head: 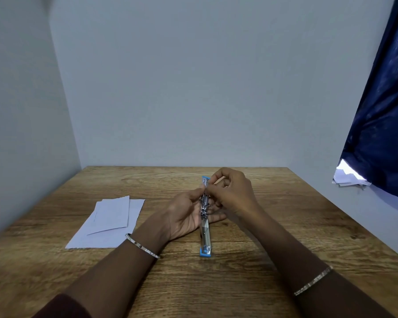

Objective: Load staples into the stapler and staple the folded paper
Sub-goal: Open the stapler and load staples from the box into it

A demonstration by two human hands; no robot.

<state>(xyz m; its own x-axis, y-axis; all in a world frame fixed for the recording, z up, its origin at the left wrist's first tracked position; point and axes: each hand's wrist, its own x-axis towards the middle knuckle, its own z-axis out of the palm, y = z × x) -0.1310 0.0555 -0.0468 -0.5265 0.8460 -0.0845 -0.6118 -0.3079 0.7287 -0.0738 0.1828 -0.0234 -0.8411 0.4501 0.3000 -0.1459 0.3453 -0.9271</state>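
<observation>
A blue and silver stapler [205, 237] lies unfolded in a long line on the wooden table [274, 214], its near blue end pointing at me. My left hand [186, 214] cradles its middle from the left, palm up. Fingers pinched, my right hand [232, 191] presses at the metal channel near the far blue end; whatever it pinches is too small to make out. The folded white paper [110, 220] lies flat to the left of my left hand, apart from it.
The table stands in a corner, with pale walls at the left and back. A dark blue curtain [381, 111] hangs at the right, with a few white papers [347, 176] showing beneath it.
</observation>
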